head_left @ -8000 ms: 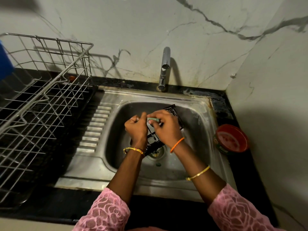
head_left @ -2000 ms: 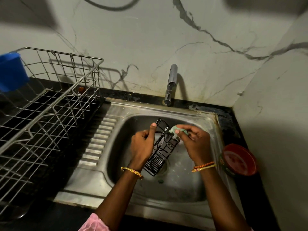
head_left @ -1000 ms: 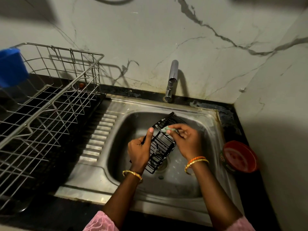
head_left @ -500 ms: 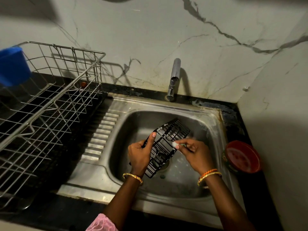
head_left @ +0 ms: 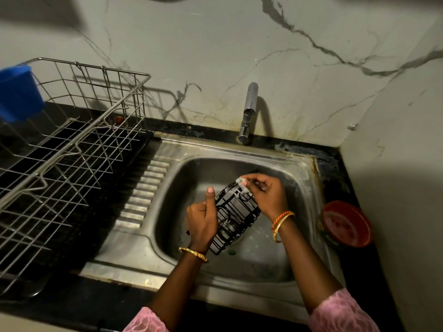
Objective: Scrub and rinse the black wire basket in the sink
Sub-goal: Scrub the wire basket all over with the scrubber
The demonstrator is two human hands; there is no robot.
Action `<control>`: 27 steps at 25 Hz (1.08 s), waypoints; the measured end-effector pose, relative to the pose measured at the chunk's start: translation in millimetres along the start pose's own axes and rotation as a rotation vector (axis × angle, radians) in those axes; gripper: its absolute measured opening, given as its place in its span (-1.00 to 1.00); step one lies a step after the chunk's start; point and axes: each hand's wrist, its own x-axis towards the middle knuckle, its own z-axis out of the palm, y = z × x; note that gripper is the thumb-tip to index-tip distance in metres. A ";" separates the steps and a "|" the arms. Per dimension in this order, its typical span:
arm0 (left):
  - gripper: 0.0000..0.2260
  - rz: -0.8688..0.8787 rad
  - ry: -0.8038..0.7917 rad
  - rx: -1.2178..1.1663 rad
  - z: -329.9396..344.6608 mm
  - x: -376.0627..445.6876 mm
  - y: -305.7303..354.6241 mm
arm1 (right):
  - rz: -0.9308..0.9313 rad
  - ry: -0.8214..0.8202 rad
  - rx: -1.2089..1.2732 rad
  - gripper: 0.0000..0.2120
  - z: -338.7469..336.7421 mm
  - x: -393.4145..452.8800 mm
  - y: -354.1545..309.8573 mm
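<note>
Black wire basket (head_left: 236, 215) is the thing being washed, and it is held tilted above the bowl of the sink (head_left: 304, 168), its lower end near the drain and its upper end pointing toward the tap (head_left: 249, 111). The step in hand looks like the scrubbing: the left hand (head_left: 202, 218) grips the basket's side, with fingers curled round the wires and the thumb raised along the edge, while the right hand (head_left: 266, 192) pinches a small pale scrub pad (head_left: 241, 181) against the basket's upper end. No water is seen running from the tap, so the rinse is probably not yet begun. The next move likely calls for working the pad along the remaining wires, then turning the basket under the tap. The basket looks thin, rectangular and open-meshed, wet in places, with some pale foam near its upper end.
</note>
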 end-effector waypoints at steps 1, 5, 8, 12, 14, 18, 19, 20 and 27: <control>-0.35 0.009 -0.001 -0.008 0.5 0.9 -2.4 | 0.039 0.014 0.008 -0.89 -1.8 6.3 3.6; -0.41 0.033 0.008 -0.042 1.7 6.3 -3.7 | -0.081 -0.016 -0.017 -0.90 9.6 -7.3 -13.5; -0.44 0.035 0.011 -0.077 1.0 10.6 -6.7 | -0.266 -0.090 -0.138 -0.86 12.1 -21.0 -25.8; -0.44 0.035 -0.024 -0.125 -0.5 9.9 -9.8 | -0.128 -0.020 -0.211 -0.84 -1.5 24.7 2.0; -0.44 0.032 -0.025 -0.134 -0.3 10.7 -7.9 | -0.022 -0.029 -0.201 -0.86 -8.0 38.6 10.2; -0.45 0.045 -0.011 -0.139 0.0 17.6 -6.2 | -0.237 -0.197 -0.178 -0.82 4.0 15.2 -16.1; -0.45 0.052 -0.008 -0.126 0.2 18.7 -8.1 | -0.307 -0.239 -0.183 -0.81 8.9 6.3 -22.4; -0.44 0.056 -0.007 -0.119 0.0 18.4 -9.8 | -0.359 -0.257 -0.208 -0.81 11.5 2.1 -24.3; -0.47 0.030 -0.007 -0.205 -3.4 13.7 -9.3 | -0.013 -0.311 -0.335 -0.84 -16.3 45.3 7.4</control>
